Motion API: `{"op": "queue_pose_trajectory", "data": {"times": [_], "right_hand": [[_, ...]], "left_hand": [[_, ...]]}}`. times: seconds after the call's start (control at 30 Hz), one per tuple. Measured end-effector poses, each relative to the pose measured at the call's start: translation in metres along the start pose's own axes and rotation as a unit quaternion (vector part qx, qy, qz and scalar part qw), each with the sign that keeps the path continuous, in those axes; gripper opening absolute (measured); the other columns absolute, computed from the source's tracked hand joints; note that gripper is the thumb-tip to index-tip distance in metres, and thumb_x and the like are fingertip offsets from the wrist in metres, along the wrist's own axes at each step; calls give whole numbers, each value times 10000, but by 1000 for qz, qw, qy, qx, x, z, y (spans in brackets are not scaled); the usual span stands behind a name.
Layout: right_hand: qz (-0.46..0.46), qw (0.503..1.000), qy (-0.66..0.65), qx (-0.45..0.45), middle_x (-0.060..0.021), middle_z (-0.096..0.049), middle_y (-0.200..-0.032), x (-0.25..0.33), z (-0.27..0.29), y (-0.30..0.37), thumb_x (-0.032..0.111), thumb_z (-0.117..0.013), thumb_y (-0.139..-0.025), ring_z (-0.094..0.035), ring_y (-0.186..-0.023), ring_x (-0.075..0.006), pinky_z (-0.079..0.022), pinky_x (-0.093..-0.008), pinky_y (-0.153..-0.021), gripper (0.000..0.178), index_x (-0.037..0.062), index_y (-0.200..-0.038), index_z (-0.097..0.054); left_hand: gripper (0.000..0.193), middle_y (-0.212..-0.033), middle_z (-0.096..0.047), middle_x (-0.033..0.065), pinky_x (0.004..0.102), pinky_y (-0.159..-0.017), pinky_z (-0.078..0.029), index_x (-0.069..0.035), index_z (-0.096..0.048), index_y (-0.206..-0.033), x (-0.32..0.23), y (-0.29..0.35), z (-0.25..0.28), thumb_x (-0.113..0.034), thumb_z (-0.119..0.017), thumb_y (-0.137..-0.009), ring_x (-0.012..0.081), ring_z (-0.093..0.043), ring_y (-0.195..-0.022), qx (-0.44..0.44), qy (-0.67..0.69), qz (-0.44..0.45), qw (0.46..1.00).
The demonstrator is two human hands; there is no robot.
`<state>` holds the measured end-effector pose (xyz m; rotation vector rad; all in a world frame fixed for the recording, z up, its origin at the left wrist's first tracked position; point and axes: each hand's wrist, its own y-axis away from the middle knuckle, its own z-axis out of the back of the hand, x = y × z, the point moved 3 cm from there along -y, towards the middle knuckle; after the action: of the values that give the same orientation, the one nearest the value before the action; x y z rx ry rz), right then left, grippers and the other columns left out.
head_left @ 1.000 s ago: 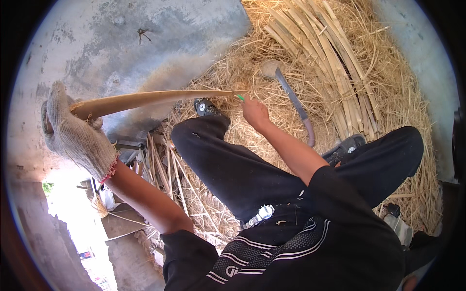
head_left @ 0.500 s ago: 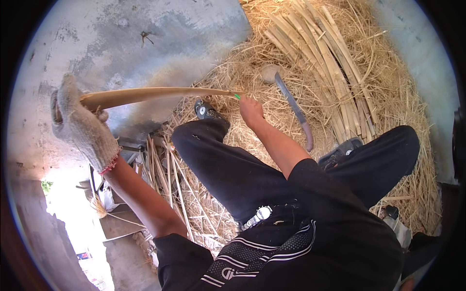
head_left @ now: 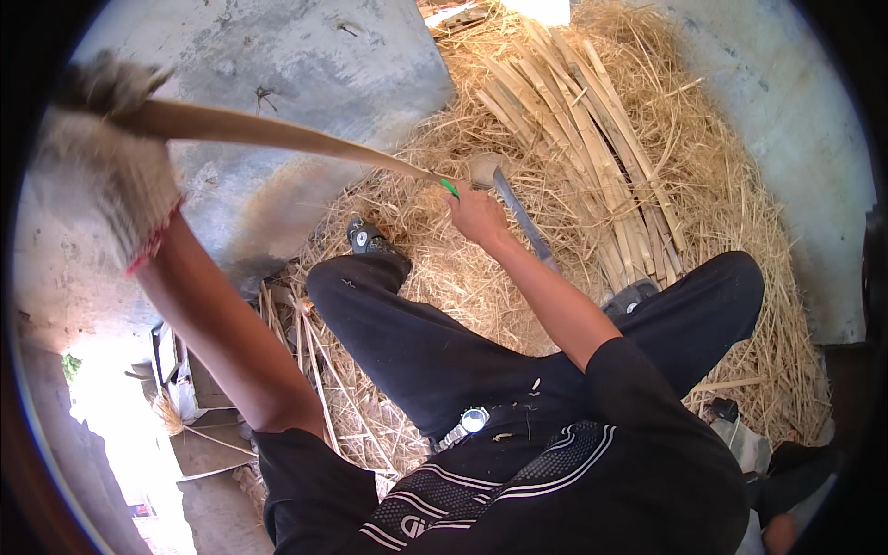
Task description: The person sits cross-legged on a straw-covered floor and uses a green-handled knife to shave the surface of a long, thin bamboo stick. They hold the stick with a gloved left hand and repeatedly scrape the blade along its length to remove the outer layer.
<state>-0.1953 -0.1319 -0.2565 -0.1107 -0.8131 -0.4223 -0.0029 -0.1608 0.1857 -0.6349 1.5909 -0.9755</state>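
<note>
L hand — in knit glove — clamped on 1 end of long strip. R hand closed on green tool nr other end. More strips on straw.

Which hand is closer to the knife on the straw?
Right. The right hand is just left of the knife; the gloved left hand is much farther left, near the picture's edge.

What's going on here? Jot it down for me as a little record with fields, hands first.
Left hand: gloved, blurred, holding the wide end of a long strip
Right hand: bare, gripping a small green object by the strip's narrow end
Straw: under a knife and a stack of pale strips
Watch: silver, round-faced
</note>
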Motion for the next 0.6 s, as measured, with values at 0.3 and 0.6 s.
{"op": "queue_pose_trajectory", "data": {"times": [0.3,0.6], "right_hand": [[-11,995,86,-38,-243,-681,-898,-50,-39,-13,247,-419,-1005,-689,-848,-389,-541,-489,-730,294,-8,-1119,-512],[-27,997,18,-76,-251,-677,-864,-54,-86,-77,286,-437,-999,-685,-777,-405,-555,-487,-674,307,1,-1003,-551]], "left_hand": [[362,-551,-331,-4,329,-464,-305,-118,-436,-633,58,45,-61,-345,-410,-912,135,-342,-462,-30,21,119,992],[307,-531,-256,-43,295,-440,-265,-180,-340,-584,66,58,-30,-196,-355,-891,110,-244,-416,-8,37,157,987]]}}
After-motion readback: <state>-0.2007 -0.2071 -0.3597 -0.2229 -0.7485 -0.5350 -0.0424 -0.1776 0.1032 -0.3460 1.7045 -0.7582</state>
